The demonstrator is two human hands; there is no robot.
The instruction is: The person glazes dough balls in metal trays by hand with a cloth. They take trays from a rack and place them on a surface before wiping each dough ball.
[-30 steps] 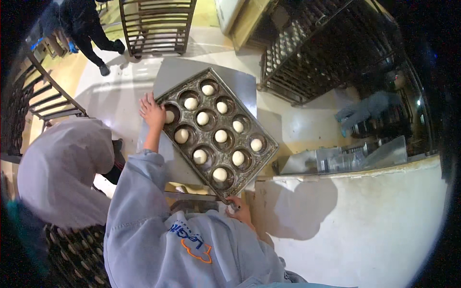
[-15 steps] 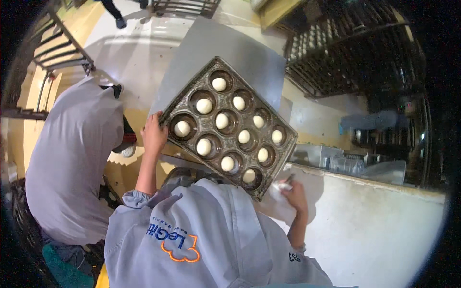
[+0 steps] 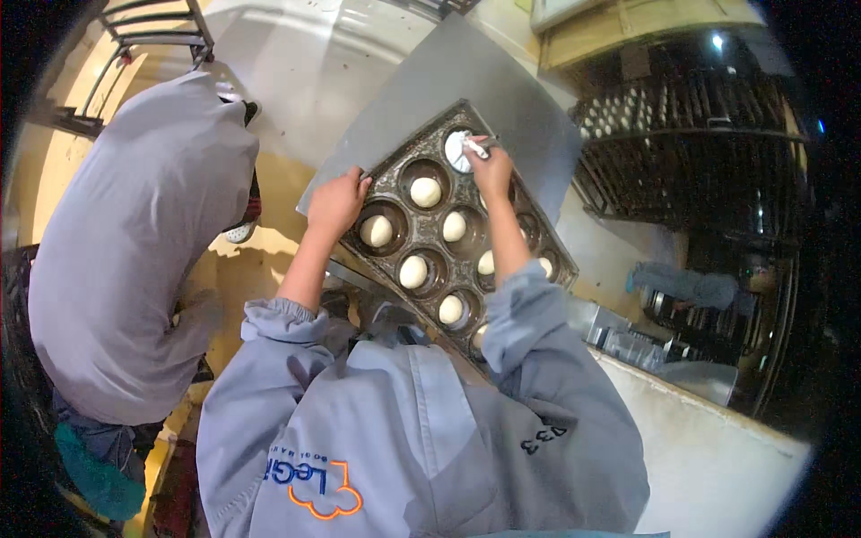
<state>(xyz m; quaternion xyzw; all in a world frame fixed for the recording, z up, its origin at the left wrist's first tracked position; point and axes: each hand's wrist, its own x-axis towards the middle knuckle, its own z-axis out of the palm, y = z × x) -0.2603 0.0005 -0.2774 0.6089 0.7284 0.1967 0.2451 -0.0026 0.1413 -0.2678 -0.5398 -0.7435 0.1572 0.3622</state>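
Note:
A dark, worn metal tray point(image 3: 426, 226) with round cups sits at an angle on a grey metal surface point(image 3: 430, 63), pale dough balls point(image 3: 425, 191) in its cups. My left hand point(image 3: 339, 199) has its fingers wrapped on the tray's upper left edge. My right hand point(image 3: 486, 169) grips a white tool point(image 3: 456, 151), possibly cloth-covered, pressed into or held just over the top cup; whatever lies beneath it is hidden. My right forearm covers some of the cups on that side.
A co-worker point(image 3: 134, 233) in grey bends close on my left. A metal rack point(image 3: 157, 36) stands behind them. At right are a dark rack point(image 3: 673, 170) with rows of pale balls, clear containers point(image 3: 628, 345) and a low white wall point(image 3: 700, 448).
My right hand has swung from the tray's lower right corner to its top cup with the white tool. My left hand has shifted up and right, still on the edge.

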